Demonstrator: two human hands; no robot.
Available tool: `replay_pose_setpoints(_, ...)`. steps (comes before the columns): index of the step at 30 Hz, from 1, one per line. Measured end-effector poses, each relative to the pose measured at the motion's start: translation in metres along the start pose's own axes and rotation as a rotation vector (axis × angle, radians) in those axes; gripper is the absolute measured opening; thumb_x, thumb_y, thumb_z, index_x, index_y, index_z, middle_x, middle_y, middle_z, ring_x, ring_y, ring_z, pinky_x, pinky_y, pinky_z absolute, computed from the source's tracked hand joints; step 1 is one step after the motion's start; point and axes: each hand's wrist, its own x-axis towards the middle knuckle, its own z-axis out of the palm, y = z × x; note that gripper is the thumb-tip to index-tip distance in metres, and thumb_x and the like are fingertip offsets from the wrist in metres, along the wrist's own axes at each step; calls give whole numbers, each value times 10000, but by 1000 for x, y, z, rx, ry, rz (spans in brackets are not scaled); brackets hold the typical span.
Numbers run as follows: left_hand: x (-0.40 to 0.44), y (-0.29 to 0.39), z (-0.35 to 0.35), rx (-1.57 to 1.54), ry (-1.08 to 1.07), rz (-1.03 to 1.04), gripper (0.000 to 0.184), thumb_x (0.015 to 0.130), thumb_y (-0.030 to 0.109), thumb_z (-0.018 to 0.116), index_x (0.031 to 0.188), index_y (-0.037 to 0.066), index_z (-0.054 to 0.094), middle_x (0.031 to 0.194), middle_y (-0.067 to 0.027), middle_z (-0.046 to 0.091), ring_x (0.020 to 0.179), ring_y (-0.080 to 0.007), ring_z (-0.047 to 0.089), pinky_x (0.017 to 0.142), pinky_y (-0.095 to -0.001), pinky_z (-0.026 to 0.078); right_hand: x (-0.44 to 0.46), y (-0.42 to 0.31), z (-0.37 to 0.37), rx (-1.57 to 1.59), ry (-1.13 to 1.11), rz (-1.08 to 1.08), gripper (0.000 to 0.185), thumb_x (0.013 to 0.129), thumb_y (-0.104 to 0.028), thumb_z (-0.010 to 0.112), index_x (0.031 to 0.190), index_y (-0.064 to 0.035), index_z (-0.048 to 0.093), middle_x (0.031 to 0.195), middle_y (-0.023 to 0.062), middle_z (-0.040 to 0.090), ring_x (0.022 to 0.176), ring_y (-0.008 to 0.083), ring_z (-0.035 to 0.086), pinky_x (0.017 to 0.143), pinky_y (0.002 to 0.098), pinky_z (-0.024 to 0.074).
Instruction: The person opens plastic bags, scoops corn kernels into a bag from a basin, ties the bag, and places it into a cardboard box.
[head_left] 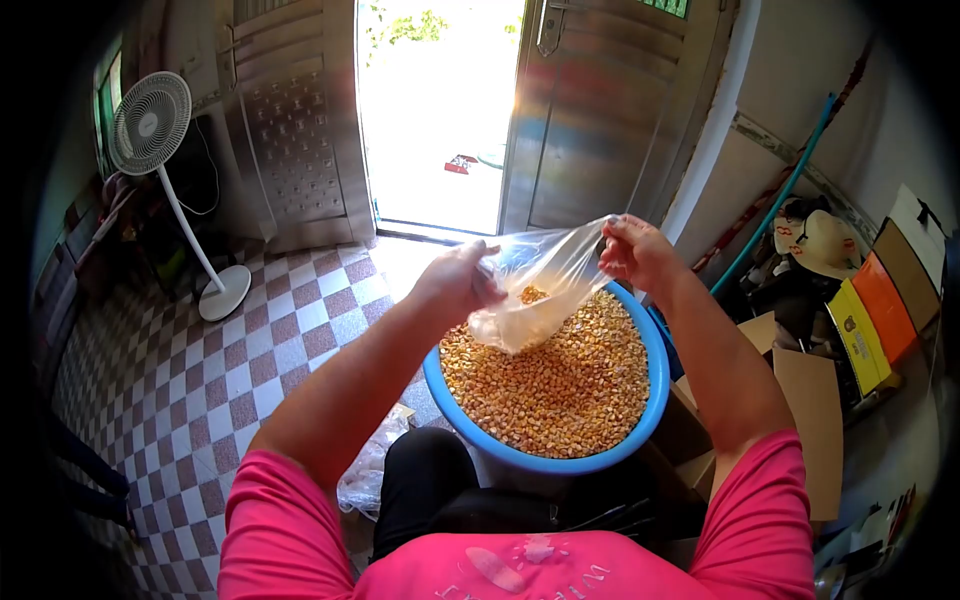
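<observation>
A clear plastic bag [545,262] is stretched between my two hands, above a blue basin [655,400] filled with dried corn kernels [550,400]. My left hand [458,280] grips the bag's left edge, its fingers closed on the film. On the other side, my right hand [638,252] pinches the bag's upper right edge between thumb and fingers. The bag's lower end hangs just over the corn; whether it touches the kernels I cannot tell. Kernels show through the film, and I cannot make out if any are inside.
A cardboard box [808,430] stands open right of the basin. Another plastic bag [375,465] lies on the tiled floor [240,400] at left. A white standing fan [225,293] is by the metal doors [300,130], which stand partly open. Poles [775,195] and a straw hat [825,245] are at right.
</observation>
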Motion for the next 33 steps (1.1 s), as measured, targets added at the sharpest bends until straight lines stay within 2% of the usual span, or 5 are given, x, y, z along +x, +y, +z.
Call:
replay_pose_setpoints(6,5,56,7,125,137,124,269,958,227,432,1042,-11,526,582,-104,550,502,-212,569,557,-350,529,1,-36,11,55,-97,-123,144,910,-158,530,977,-59,610,550,-25,511,458,70,499,474,266,464)
replay_pose_setpoints(15,-8,78,27,323,213,275,257,940,225,476,1050,11,565,603,-32,507,483,-132,526,510,-292,519,-21,-58,34,-73,66,-325,146,907,-132,512,982,-68,620,596,-28,482,454,52,414,434,224,403)
replay_pose_setpoints(24,-6,51,0,450,261,127,319,949,282,450,1036,0,571,590,-29,484,447,-118,498,452,-277,487,-16,-29,44,-198,45,-279,324,875,-67,502,1190,-106,569,714,32,594,518,67,494,489,225,474)
replay_pose_setpoints(27,-7,45,-6,450,260,115,317,950,283,446,1011,-1,572,597,-30,484,448,-123,501,449,-286,486,-24,-32,56,-323,-176,-335,427,865,-44,503,1287,-96,476,757,63,614,576,89,540,548,237,501)
replay_pose_setpoints(33,-3,40,-9,286,157,84,312,957,279,430,962,-4,563,599,-30,479,473,-128,496,450,-287,478,-12,-25,34,-212,-12,-331,425,867,-46,509,1288,-64,459,796,76,620,613,115,578,571,254,515)
